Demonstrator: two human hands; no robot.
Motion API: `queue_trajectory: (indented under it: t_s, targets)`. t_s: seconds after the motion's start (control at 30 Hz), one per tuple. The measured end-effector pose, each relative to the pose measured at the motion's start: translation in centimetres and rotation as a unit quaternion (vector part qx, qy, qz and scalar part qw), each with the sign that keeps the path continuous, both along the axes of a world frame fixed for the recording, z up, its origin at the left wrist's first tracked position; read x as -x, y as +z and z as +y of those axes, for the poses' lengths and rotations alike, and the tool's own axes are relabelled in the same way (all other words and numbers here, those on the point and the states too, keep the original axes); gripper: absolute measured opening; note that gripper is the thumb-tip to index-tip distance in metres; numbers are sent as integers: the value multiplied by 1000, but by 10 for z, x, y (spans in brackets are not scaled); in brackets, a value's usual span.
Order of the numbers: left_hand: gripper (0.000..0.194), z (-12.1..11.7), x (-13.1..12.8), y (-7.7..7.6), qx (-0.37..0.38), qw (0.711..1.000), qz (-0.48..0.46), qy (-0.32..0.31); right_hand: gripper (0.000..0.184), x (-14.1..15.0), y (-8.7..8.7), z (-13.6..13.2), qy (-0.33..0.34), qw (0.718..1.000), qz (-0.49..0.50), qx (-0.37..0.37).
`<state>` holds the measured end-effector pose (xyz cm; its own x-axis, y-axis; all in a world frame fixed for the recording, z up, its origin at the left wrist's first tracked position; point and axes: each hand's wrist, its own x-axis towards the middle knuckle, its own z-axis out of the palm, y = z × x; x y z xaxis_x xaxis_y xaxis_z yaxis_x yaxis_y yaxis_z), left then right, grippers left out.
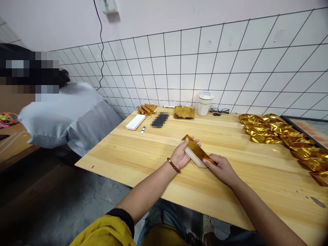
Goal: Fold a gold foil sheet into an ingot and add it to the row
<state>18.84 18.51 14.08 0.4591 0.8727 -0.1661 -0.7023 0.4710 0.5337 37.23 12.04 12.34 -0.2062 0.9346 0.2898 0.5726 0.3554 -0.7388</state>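
Observation:
A thick stack of gold foil paper [196, 150] with a shiny gold top and pale, layered-looking sides is held between both hands, just over the wooden table [143, 160]. My left hand [180, 153], with a beaded bracelet at the wrist, grips its far left end with the thumb on top. At the near right end, my right hand [220, 168] pinches the gold top near the corner. The undersides of the fingers are partly hidden by the stack.
Folded gold foil pieces [266, 128] lie in rows along the right. Toward the wall are a flat gold foil pile [183, 112], gold strips [147, 109], a lidded white cup [205, 104], glasses [219, 111] and a white power bank [135, 122]. Another person [74, 116] leans at the left.

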Motion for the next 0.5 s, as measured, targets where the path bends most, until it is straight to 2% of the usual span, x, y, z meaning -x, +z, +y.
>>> queue_trajectory:
  t_s: [0.13,0.37,0.5]
  targets:
    - [11,2,2,2,12,999,-7,32,41,0,-1,0,-3,1000,-9,-5]
    - [10,6,1,-3,43,998,-8,49,43,0,-1,1,2,1000,-5,-5]
    - [7,9,0,-6,53,996,-19,66,41,-3,-4,3,-9,1000,20,20]
